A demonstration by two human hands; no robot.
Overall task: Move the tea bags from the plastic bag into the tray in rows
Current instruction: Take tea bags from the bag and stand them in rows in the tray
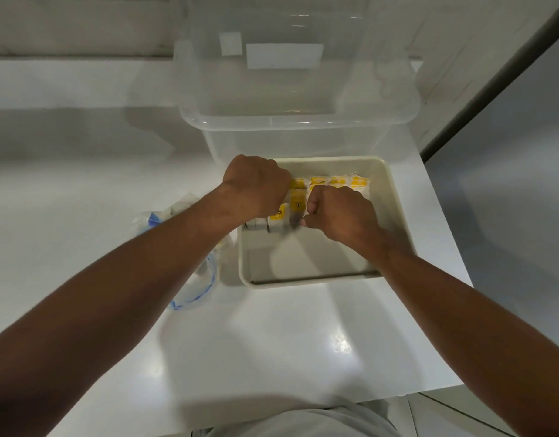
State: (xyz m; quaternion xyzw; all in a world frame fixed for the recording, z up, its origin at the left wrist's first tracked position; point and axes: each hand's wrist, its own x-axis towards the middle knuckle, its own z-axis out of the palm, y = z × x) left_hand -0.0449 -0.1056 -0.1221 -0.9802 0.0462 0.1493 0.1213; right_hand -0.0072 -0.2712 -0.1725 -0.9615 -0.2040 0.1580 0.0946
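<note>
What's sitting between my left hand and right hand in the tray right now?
Head view: yellow-tagged tea bags fill the gap between the left hand and the right hand, towards the far end of the tray.

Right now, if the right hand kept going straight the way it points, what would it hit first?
Probably the tea bags right at its knuckles, in the tray; the right hand seems to pinch them already. Depth is unclear.
</note>
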